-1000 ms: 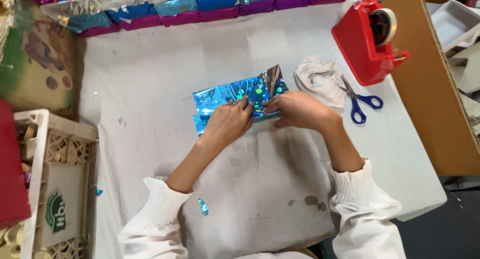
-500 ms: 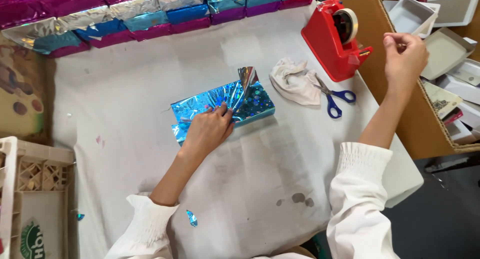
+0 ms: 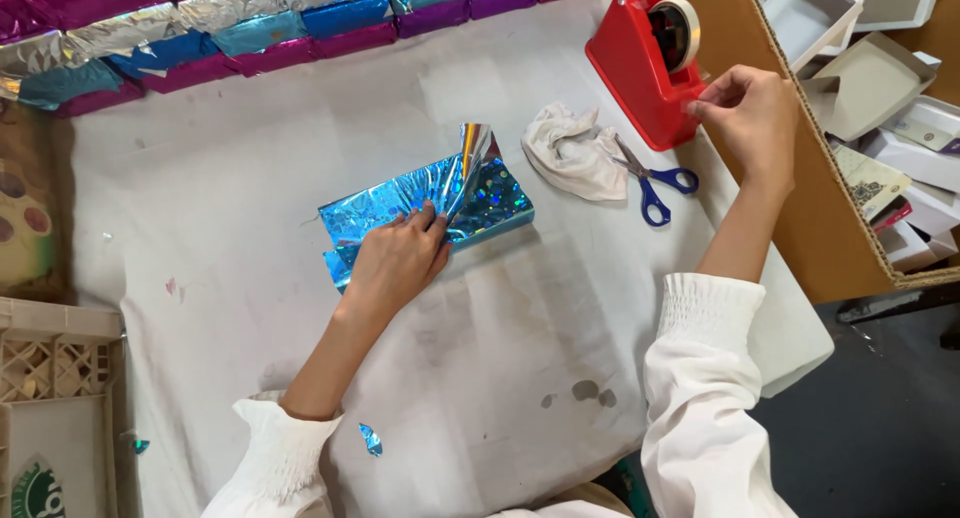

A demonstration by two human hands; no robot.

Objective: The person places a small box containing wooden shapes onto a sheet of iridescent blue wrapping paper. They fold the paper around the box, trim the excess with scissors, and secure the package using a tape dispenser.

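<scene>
A: Where's the shiny blue box wrapped in sparkly foil paper (image 3: 425, 213)?

B: Middle of the white cloth-covered table (image 3: 250, 158). It lies flat, a bit slanted. 1 flap of foil sticks up near its right end.

A: What's the left hand (image 3: 395, 263) doing?

B: It's pressed flat on the box, fingers (image 3: 425, 220) spread a little, tips right by the foil flap. It isn't closed round anything, just pushing down.

A: And the right hand (image 3: 745, 113)?

B: Up at the red plastic tape holder with the roll of tape (image 3: 650, 58), far side of the table. Thumb & fingers are pinched together by the holder's front edge. Looks like they nip a bit of tape, but it's too small to see for sure.

A: What's btwn the box & the tape holder?

B: A crumpled white rag (image 3: 575, 153), just beside the box's right end. The blue-handled scissors (image 3: 650, 178) lie touching the rag's edge, handles pointing toward the person.

A: Other stuff?

B: A row of shiny wrapped boxes in blue, purple & silver (image 3: 230, 28) along the table's far edge. A big brown cardboard carton (image 3: 810, 208) on the right w/ small white boxes (image 3: 880, 68) inside. A pale plastic crate (image 3: 50, 378) at the left. 1 tiny scrap of blue foil (image 3: 371, 439) near the person's left sleeve.
</scene>
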